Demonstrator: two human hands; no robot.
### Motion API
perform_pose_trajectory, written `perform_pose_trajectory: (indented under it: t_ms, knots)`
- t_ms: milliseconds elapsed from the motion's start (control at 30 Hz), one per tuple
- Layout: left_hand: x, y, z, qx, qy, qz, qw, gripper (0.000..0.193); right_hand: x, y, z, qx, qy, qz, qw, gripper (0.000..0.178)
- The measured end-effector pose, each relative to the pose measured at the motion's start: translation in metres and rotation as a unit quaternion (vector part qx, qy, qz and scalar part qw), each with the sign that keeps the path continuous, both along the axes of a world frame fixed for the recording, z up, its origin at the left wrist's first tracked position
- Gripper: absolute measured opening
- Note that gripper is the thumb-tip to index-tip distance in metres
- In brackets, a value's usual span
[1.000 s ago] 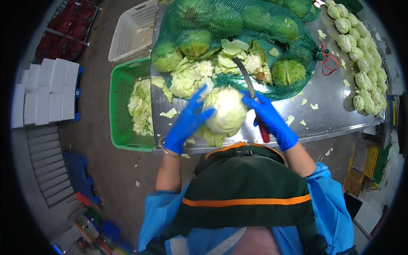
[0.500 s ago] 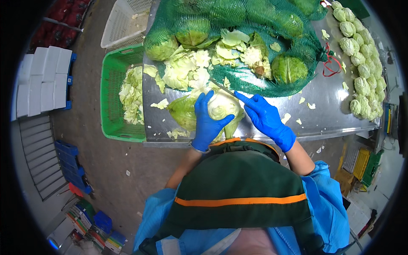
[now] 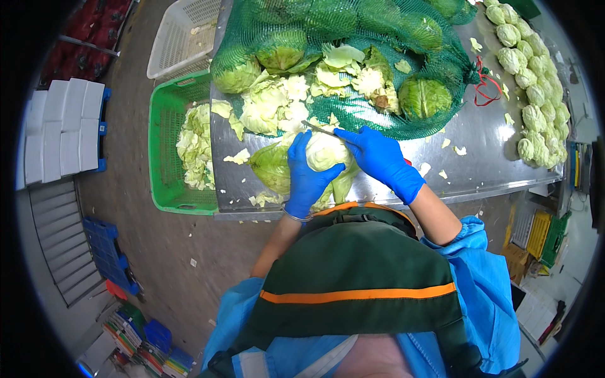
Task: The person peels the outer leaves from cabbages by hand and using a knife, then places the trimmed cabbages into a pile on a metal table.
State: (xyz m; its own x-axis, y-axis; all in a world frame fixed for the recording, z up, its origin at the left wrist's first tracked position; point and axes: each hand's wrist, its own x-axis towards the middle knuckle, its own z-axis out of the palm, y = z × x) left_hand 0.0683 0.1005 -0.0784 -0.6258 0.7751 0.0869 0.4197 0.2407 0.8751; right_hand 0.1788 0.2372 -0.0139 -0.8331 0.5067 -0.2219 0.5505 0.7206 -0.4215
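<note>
A pale, partly trimmed cabbage (image 3: 324, 153) sits at the near edge of the metal table, with loose green outer leaves (image 3: 271, 169) spread under and beside it. My left hand (image 3: 309, 173), in a blue glove, grips its left side with thumb and fingers apart around it. In my gloved right hand (image 3: 376, 157) is a knife (image 3: 318, 128); its blade lies across the far top of the cabbage and points left. A bit of red handle shows by the right palm. My fingers hide most of the handle.
Green net sacks of cabbages (image 3: 353, 25) cover the back of the metal table (image 3: 441, 167), with leaf scraps in front. Trimmed cabbages (image 3: 535, 120) are stacked at the right. Left of the table stand a green crate (image 3: 154, 151) holding leaves and a white crate (image 3: 165, 50).
My right hand has moved slightly left and farther over the cabbage, taking the knife blade left with it. The left hand keeps its grip on the cabbage.
</note>
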Motion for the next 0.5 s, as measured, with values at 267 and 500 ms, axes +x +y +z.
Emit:
perform_pose_trajectory:
  t_ms: [267, 500]
  knots:
    - [0.014, -0.002, 0.007, 0.025, 0.003, -0.031, 0.999, 0.09, 0.032, -0.023, -0.002, 0.023, 0.005, -0.035, 0.999, 0.047]
    - [0.016, -0.016, 0.021, -0.002, 0.046, -0.093, 0.995, 0.088, 0.018, 0.017, -0.009, -0.149, 0.053, -0.164, 0.974, 0.075]
